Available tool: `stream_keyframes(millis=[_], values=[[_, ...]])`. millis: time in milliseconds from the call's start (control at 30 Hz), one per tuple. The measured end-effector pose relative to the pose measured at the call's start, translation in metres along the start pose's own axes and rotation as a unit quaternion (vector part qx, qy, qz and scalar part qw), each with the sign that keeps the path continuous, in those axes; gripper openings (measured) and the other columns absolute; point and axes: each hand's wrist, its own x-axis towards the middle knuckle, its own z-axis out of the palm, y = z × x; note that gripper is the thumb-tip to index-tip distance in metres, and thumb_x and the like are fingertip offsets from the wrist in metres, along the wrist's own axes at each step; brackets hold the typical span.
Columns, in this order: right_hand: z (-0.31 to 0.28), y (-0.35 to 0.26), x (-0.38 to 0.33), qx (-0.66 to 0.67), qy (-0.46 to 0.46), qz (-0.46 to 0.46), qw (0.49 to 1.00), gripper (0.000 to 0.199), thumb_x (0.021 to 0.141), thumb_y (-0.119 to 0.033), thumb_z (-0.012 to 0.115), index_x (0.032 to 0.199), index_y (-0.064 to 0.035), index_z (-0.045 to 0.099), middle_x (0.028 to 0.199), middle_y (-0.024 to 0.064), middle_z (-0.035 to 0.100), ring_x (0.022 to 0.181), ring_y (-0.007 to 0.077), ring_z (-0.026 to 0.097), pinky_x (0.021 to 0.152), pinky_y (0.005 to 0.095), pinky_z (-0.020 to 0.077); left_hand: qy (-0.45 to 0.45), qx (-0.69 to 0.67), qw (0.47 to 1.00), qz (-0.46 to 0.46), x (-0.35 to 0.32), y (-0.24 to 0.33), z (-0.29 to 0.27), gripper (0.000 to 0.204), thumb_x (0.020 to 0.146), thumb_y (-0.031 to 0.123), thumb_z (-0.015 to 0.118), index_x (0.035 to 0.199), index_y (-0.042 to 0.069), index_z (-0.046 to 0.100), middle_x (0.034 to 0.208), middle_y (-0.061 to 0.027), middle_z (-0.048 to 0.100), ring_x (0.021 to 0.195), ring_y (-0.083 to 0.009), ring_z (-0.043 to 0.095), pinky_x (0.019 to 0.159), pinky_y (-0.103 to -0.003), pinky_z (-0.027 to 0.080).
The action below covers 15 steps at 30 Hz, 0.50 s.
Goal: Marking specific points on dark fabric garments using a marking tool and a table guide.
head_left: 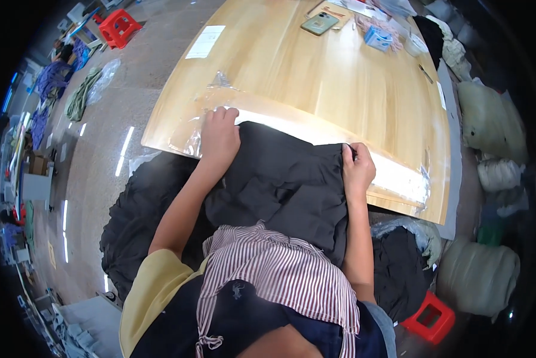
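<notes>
A black garment [286,173] of thin cloth, its exact kind unclear, spreads from my lap over the near edge of the wooden table [292,71]. My left hand [221,134] is closed at the garment's upper left edge, with the fingertips curled out of sight. At the upper right corner, my right hand [358,170] pinches the cloth between thumb and fingers. Between the two hands the top edge lies fairly straight, while the lower part is wrinkled. A striped apron [280,265] covers my front below it.
Black cloth heaps lie at my left [142,209] and right [399,268]. A phone [320,23], a blue packet [378,37] and a pen [425,74] rest on the table, near a white paper [206,42]. Red stools [432,318] and stuffed sacks [480,277] stand on the floor.
</notes>
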Motion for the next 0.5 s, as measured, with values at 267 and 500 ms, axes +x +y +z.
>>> stream_keyframes(millis=[267,500], values=[[0.005,-0.002,-0.004,-0.005,-0.005,0.0,1.0,0.015,0.085,-0.021,0.067,0.083,-0.0067,0.064,0.081,0.0106,0.064,0.071,0.0321,0.063,0.063,0.0384,0.0484,-0.071,-0.089,0.937,0.33,-0.077,0.081,0.034,0.054,0.08,0.029,0.07,0.122,-0.001,0.054,0.137,-0.017,0.047,0.132,-0.0339,0.039,0.108,-0.051,0.031],[0.019,0.032,0.013,0.014,0.064,-0.025,0.998,0.013,0.078,-0.017,0.066,0.082,-0.0041,0.067,0.079,0.015,0.063,0.075,0.033,0.063,0.067,0.0405,0.05,-0.067,-0.059,0.94,0.33,-0.057,0.105,0.043,0.075,0.074,0.042,0.071,0.13,-0.002,0.047,0.138,-0.0189,0.045,0.13,-0.0355,0.04,0.103,-0.052,0.033]])
